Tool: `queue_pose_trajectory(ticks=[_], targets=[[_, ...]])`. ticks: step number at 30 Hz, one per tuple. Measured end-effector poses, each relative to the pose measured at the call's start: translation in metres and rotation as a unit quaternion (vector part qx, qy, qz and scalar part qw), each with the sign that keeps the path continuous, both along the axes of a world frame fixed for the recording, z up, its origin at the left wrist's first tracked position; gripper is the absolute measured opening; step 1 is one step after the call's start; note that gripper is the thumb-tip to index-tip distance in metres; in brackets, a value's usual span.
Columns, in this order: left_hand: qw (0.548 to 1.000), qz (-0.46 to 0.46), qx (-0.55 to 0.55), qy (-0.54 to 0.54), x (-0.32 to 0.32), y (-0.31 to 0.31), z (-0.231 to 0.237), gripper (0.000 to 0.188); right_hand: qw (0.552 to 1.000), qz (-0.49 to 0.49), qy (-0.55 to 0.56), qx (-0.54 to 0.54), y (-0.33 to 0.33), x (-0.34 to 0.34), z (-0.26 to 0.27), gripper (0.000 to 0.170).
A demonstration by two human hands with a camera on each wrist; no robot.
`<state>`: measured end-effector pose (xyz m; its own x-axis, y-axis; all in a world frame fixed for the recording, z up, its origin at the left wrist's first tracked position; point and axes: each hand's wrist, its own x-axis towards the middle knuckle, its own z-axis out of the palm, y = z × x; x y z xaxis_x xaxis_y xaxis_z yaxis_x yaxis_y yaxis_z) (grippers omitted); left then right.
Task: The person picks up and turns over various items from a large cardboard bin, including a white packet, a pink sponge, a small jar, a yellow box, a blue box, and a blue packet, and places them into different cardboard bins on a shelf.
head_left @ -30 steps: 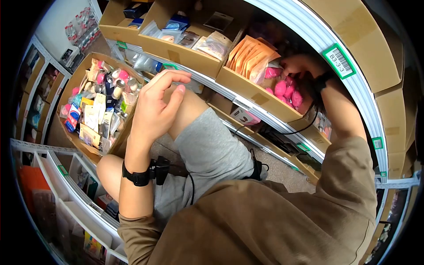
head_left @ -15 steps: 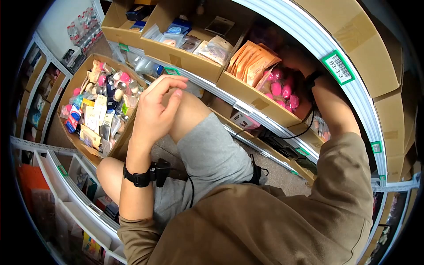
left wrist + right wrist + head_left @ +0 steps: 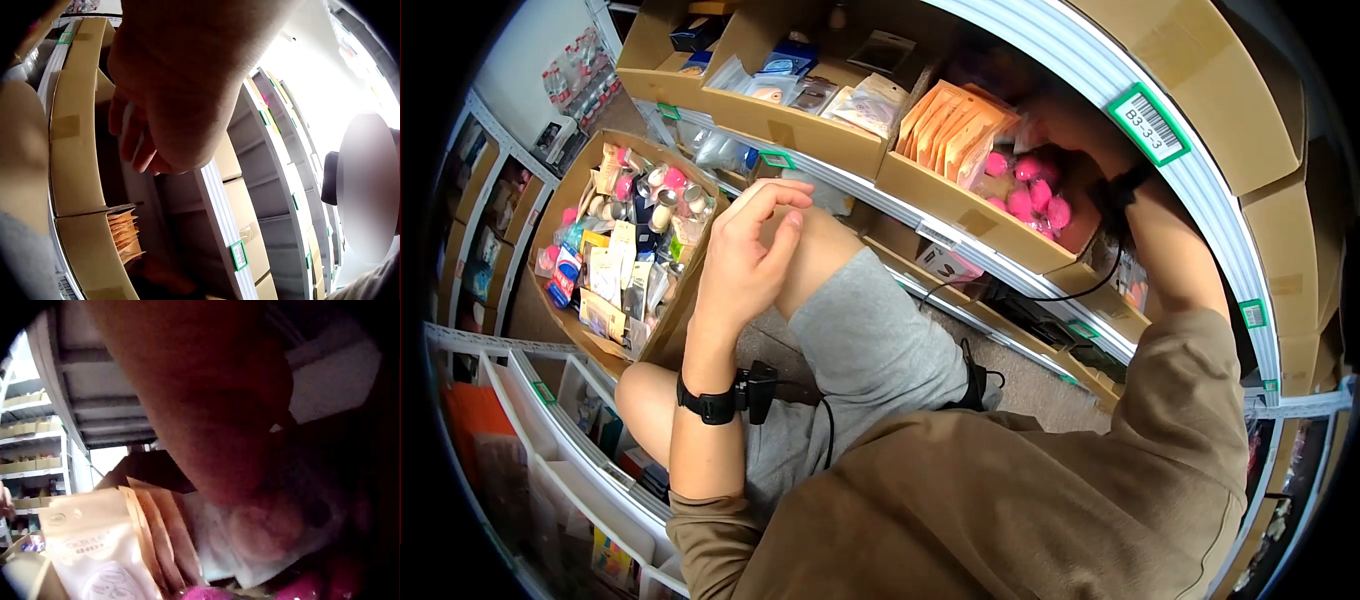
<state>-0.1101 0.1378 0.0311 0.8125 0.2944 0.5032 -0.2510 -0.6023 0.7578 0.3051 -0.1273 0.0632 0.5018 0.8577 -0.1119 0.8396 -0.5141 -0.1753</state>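
Reaches with right hand [image 3: 1078,128] into cardboard bin [image 3: 992,226], upper right of head view. Has orange packets [image 3: 952,130] upright at bin's left, pink items [image 3: 1034,195] heaped to the right, near that hand. Shows clear bag [image 3: 215,551] right by hand in right wrist view; can't tell finger opening or hold, too dark. Has plastic packets [image 3: 870,102] in next bin [image 3: 795,128], upper centre. Contains mixed goods in open box [image 3: 683,318], left of frame. Holds nothing in left hand [image 3: 748,250], centre-left, fingers loosely bent, thumb apart.
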Motion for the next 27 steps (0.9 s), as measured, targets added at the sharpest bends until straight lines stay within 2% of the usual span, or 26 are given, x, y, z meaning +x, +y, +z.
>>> queue_pose_trajectory(ticks=[1,2,4,5,6,7,8,9,10,12,13,14,16,18,20,21,22,24,26,27], targets=[[1.0,-0.004,0.004,0.0,0.0,-0.001,0.0,0.012,0.964,-0.115,0.199,0.134,0.0,-0.004,0.003,0.022],[1.0,-0.007,0.007,-0.001,0.0,-0.002,0.0,0.012,0.964,-0.115,0.199,0.134,-0.007,-0.01,0.008,0.022],[1.0,-0.009,0.012,0.005,0.002,-0.006,0.0,0.012,0.912,-0.114,0.303,0.252,-0.014,-0.065,0.045,0.019],[1.0,-0.01,0.017,0.011,0.003,-0.008,0.0,0.012,0.927,-0.238,0.166,0.237,-0.024,-0.051,0.017,0.026],[1.0,-0.011,0.018,0.009,0.004,-0.01,0.0,0.012,0.961,-0.191,0.126,0.156,-0.033,-0.034,0.0,0.023],[1.0,-0.017,0.017,0.014,0.005,-0.011,0.0,0.013,0.992,-0.079,-0.096,-0.039,-0.02,-0.085,0.037,0.021],[0.999,-0.023,0.016,0.021,0.006,-0.013,-0.001,0.013,0.922,0.041,-0.308,-0.231,-0.004,-0.149,0.071,0.019],[0.999,-0.023,0.017,0.02,0.006,-0.014,-0.001,0.013,0.941,-0.017,-0.288,-0.174,-0.002,-0.167,0.065,0.016],[0.999,-0.027,0.017,0.021,0.007,-0.016,0.0,0.014,0.987,-0.074,-0.126,-0.064,0.003,-0.153,0.042,0.018],[0.999,-0.031,0.017,0.022,0.008,-0.019,-0.001,0.014,0.957,0.107,-0.252,-0.096,0.006,-0.157,0.032,0.016],[0.999,-0.035,0.022,0.017,0.009,-0.02,-0.001,0.014,0.946,0.142,-0.25,-0.148,0.016,-0.161,0.034,0.017],[0.999,-0.039,0.028,0.012,0.009,-0.02,-0.001,0.015,0.947,0.142,-0.249,-0.148,0.018,-0.16,0.033,0.017],[0.999,-0.035,0.037,0.015,0.008,-0.019,0.0,0.015,0.917,0.266,-0.294,-0.041,0.021,-0.157,0.029,0.017],[0.998,-0.034,0.046,0.017,0.006,-0.021,0.003,0.015,0.929,0.267,-0.251,-0.049,0.02,-0.155,0.026,0.013],[0.999,-0.026,0.031,0.036,0.005,-0.022,0.005,0.015,0.917,0.33,-0.223,-0.009,0.016,-0.146,0.02,0.024],[0.999,-0.026,0.031,0.036,0.005,-0.022,0.004,0.015,0.923,0.33,-0.199,0.004,0.014,-0.142,0.025,0.038],[0.999,-0.026,0.032,0.03,0.005,-0.021,0.003,0.015,0.923,0.33,-0.199,0.006,0.01,-0.139,0.031,0.038],[0.999,-0.022,0.034,0.026,0.003,-0.018,0.003,0.016,0.961,0.235,0.006,0.147,0.002,-0.135,0.045,0.039],[0.999,-0.014,0.039,0.016,0.001,-0.015,0.002,0.016,0.977,0.095,0.053,0.182,-0.013,-0.142,0.051,0.037],[0.999,-0.012,0.039,0.016,0.0,-0.013,0.004,0.016,0.979,0.084,0.054,0.18,-0.016,-0.152,0.056,0.035]])
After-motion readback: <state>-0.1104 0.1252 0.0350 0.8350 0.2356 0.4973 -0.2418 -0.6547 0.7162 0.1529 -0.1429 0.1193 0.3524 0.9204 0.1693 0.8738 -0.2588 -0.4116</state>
